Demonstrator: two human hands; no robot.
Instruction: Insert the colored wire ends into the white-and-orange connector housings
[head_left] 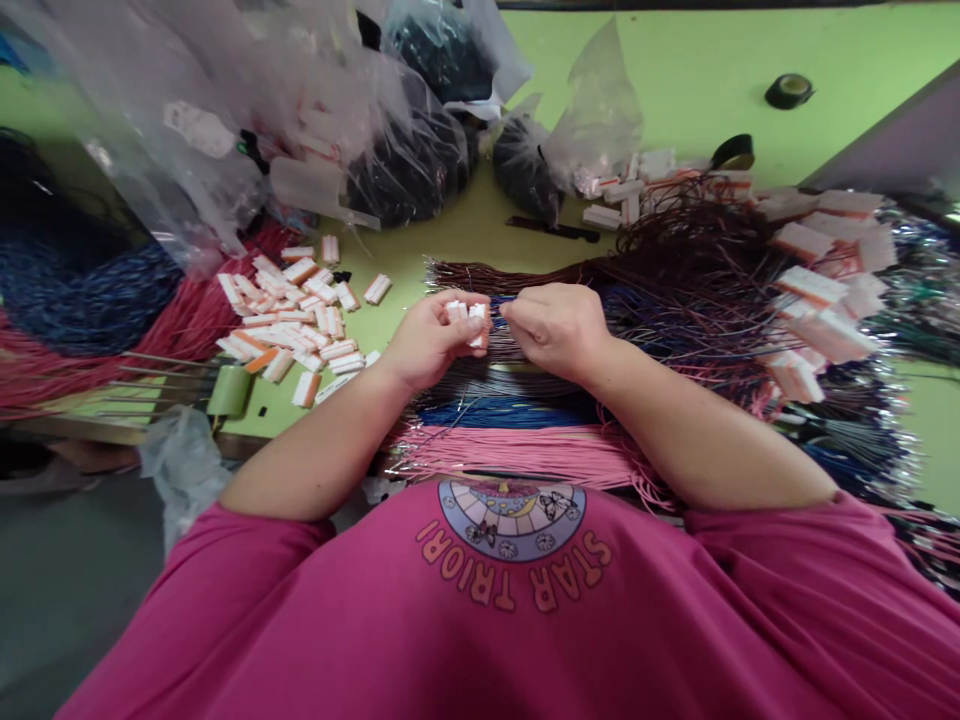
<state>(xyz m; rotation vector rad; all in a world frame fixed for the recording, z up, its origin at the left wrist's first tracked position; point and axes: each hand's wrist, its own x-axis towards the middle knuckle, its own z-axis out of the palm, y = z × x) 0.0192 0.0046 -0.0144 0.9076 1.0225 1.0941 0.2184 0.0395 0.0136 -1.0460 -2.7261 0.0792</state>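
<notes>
My left hand [433,338] is closed around a small white plastic connector [471,318] held over the wire bundles. My right hand [556,326] is pinched just to the right of it, its fingertips pressed on a thin blue wire [501,300] at the connector's side. Both hands hover above rows of dark red, blue and pink wires [517,450] laid across the green table [675,80] in front of my pink shirt.
A heap of white and orange connectors [289,320] lies to the left. Clear plastic bags [300,120] with dark parts stand behind. More connectors with wires [817,290] pile at the right. Two tape rolls [787,90] sit far right. Red and blue wire bundles [75,300] lie far left.
</notes>
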